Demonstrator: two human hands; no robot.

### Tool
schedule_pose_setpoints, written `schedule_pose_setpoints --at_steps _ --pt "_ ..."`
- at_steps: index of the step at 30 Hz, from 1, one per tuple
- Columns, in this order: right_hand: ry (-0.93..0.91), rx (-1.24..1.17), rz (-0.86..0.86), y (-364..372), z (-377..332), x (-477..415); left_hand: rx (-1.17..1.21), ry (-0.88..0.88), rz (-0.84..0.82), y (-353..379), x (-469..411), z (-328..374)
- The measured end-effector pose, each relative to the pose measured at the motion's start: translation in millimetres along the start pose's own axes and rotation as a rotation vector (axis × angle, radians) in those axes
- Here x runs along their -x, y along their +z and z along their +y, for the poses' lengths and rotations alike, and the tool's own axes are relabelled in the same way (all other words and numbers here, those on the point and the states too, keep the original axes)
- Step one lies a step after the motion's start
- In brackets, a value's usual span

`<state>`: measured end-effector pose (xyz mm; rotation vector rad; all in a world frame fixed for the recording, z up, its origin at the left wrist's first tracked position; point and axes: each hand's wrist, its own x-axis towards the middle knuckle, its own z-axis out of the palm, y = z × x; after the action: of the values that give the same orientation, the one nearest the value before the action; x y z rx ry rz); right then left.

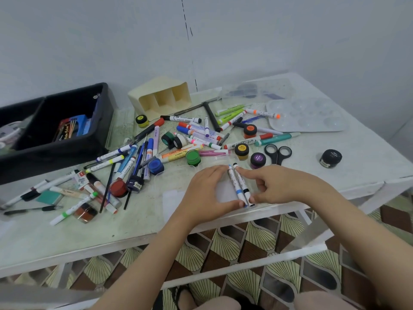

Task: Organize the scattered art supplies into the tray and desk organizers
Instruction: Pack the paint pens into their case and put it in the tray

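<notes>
Two markers lie side by side near the table's front edge, one with a blue band (235, 184) and one with a black band (243, 182), in a shallow clear tray (223, 192). My left hand (205, 193) brackets them from the left, fingertips at their far ends and thumb at their near ends. My right hand (281, 186) does the same from the right, with its index finger on the black marker's far tip, its thumb at the near end and its other fingers curled. Many markers, pens and paint jars (193, 157) lie scattered behind.
A black bin (67, 144) holding a few supplies sits at the far left. A cream three-slot organizer (163, 97) lies on its side at the back. A clear paint palette (306, 115), black scissors (278, 153) and a black jar (330, 158) are to the right.
</notes>
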<state>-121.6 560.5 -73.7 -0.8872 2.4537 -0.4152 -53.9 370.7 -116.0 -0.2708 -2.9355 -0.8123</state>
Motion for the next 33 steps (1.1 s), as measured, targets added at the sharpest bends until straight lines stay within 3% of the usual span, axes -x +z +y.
schedule_pose_setpoints --at_steps 8,11,15,20,26,29,33 --pt "0.033 0.256 -0.032 -13.7 -15.7 -10.9 -0.02 -0.006 -0.023 -0.7 -2.9 -1.0" --pt "-0.028 0.09 0.048 -23.1 -13.3 -13.4 -0.002 -0.003 -0.089 -9.4 -8.6 -1.7" --pt "-0.076 -0.198 0.38 -50.4 7.4 -27.9 0.202 -0.086 0.001 -28.2 -25.8 -4.9" --pt "0.166 0.069 0.678 -76.3 49.0 -69.5 0.175 -0.173 0.201 -51.6 -67.0 -23.8" --pt "0.442 0.383 0.719 -79.0 84.2 -96.6 0.115 -0.268 0.226 -58.7 -114.0 -46.2" --pt "0.419 0.264 0.817 -77.2 86.0 -98.4 0.11 -0.298 0.217 -55.4 -133.0 -49.3" --pt "0.239 -0.184 1.038 -74.2 74.8 -83.5 0.085 -0.396 0.179 -54.7 -154.8 -44.6"
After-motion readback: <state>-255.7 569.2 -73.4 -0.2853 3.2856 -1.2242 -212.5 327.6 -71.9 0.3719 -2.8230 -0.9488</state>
